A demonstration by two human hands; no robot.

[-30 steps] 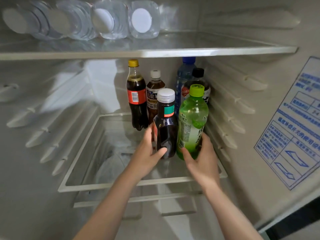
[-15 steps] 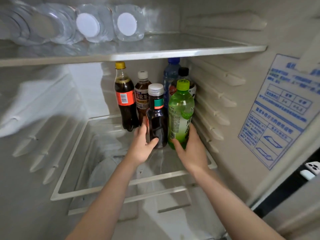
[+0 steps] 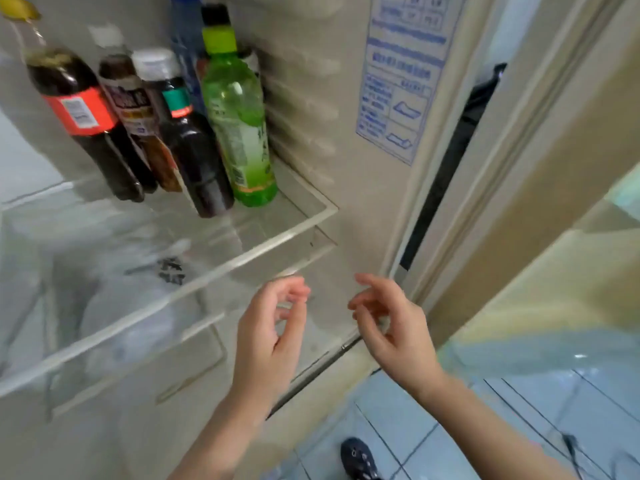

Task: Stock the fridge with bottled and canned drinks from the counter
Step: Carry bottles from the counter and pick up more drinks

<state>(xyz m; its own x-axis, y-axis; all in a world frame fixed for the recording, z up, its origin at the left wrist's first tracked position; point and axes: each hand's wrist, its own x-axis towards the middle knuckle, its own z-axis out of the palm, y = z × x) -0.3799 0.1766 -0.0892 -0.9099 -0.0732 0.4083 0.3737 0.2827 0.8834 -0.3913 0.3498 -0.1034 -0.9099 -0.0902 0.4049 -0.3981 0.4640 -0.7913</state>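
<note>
Our left hand (image 3: 273,327) and right hand (image 3: 391,323) hover below the glass shelf (image 3: 242,258), fingers loosely curled, holding nothing. On the shelf stand the green bottle (image 3: 239,126), the dark bottle (image 3: 197,157) and the cola bottle (image 3: 86,123), close together.

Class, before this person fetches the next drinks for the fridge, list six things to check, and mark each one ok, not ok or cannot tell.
1. Left hand empty: ok.
2. Right hand empty: ok.
3. Green plastic bottle with lime cap standing on the glass shelf: ok.
4. Dark bottle with white cap and teal label standing beside it: ok.
5. Bare shelf space for more bottles: ok.
6. Drinks on the counter: cannot tell, counter out of view.
</note>
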